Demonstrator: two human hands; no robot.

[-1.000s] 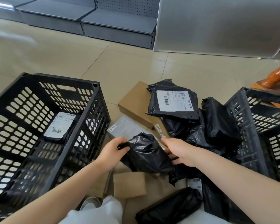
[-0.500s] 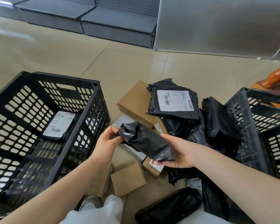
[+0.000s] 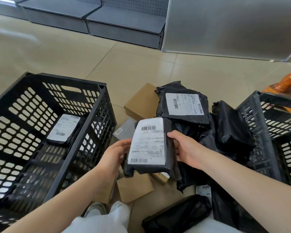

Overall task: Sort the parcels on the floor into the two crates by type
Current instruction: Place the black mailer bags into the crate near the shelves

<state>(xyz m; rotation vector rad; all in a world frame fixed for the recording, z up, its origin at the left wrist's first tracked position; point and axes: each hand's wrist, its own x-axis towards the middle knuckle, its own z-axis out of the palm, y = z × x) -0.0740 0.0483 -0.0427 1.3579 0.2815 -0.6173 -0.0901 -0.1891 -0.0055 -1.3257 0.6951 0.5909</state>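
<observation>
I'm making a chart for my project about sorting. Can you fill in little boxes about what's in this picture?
held parcel: black plastic mailer, label facing up
left hand: grips the mailer's left edge
right hand: grips the mailer's right edge
left crate: holds one black labelled mailer
right crate: contents hidden
floor pile: black mailers and cardboard boxes

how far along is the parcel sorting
Early. Done: one labelled black plastic-bag parcel lies in the left black slotted crate. In hand: the left hand and right hand hold another black bagged parcel. Left: brown cardboard boxes and black bags on the floor.
</observation>
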